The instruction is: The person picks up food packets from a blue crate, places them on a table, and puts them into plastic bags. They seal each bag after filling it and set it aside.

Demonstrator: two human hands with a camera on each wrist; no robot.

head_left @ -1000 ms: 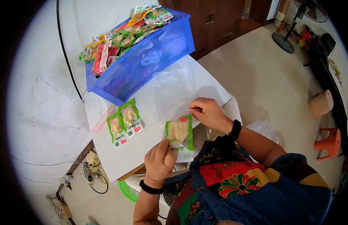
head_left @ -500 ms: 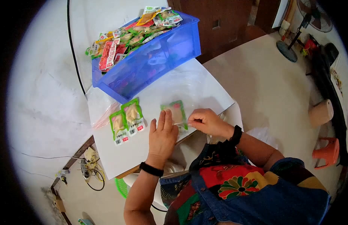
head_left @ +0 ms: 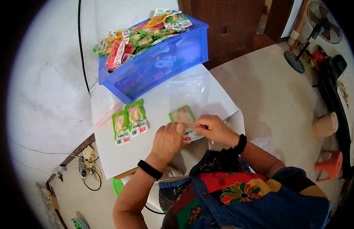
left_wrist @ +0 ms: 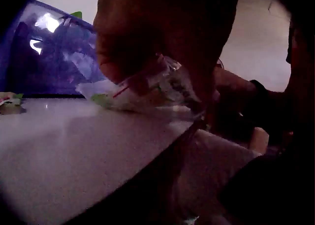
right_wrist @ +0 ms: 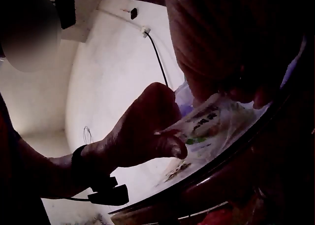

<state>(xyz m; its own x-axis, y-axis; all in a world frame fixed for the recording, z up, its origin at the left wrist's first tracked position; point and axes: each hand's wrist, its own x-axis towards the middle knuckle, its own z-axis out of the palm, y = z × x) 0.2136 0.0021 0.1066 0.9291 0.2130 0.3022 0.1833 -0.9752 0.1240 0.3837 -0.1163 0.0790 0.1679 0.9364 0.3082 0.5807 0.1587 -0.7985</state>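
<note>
A clear zip bag (head_left: 188, 89) lies on the white table, its red-edged mouth toward the person, with a green-edged food packet (head_left: 182, 114) inside. My left hand (head_left: 167, 141) pinches the bag's mouth at its left side, fingers curled. At the right end of the mouth my right hand (head_left: 217, 129) pinches the edge. In the left wrist view, my left hand (left_wrist: 162, 33) is dark above the bag (left_wrist: 147, 89). The right wrist view shows my left hand (right_wrist: 142, 129) at the bag's printed packet (right_wrist: 206, 121). Two green packets (head_left: 121, 126) (head_left: 135, 115) lie left of the hands.
A blue crate (head_left: 158, 63) heaped with packets stands at the table's back. Another clear bag with a red strip (head_left: 110, 114) lies at the left edge. On the floor are a fan (head_left: 294, 62), a red stool (head_left: 329, 166) and cables (head_left: 92, 168).
The packet has gone from outside the bag to inside it. My left hand has left the packet's lower part, flattened over it, then curled at the bag's mouth.
</note>
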